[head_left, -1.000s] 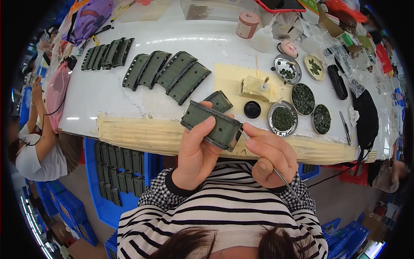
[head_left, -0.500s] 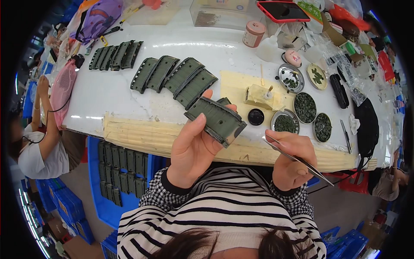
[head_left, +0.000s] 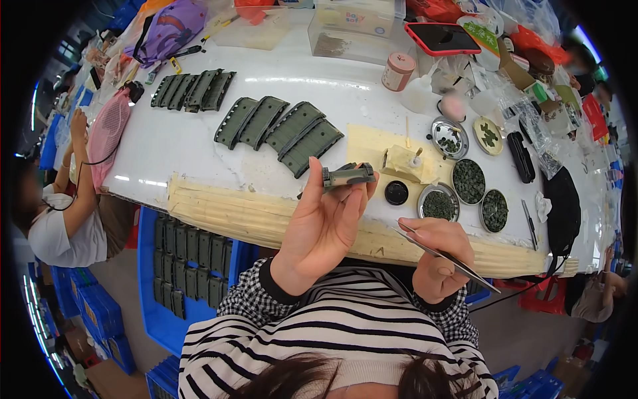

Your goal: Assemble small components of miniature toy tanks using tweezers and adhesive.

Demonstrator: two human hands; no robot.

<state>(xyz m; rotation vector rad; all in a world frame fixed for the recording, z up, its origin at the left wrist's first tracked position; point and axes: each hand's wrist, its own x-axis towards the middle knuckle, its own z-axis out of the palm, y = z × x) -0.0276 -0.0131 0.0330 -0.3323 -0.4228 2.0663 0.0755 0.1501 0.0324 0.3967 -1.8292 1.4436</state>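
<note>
My left hand [head_left: 325,223] is raised over the table's near edge and holds a dark green ridged plastic part [head_left: 348,176] turned edge-on between fingertips and thumb. My right hand [head_left: 437,256] sits lower right, closed around metal tweezers [head_left: 446,255] that point left at the tip, apart from the part. Several more green parts [head_left: 279,126] lie in a fanned row on the white table [head_left: 179,149].
Round metal dishes of small green bits [head_left: 469,181] stand right of a black cap [head_left: 397,192] and a yellow block [head_left: 405,162]. Another row of green parts [head_left: 193,90] lies far left. A blue crate of parts [head_left: 189,263] sits below the table. Another person [head_left: 63,213] sits at left.
My left hand has turned the green part from flat-facing to edge-on and lifted it. My right hand drew the tweezers away from the part and lowered toward my chest.
</note>
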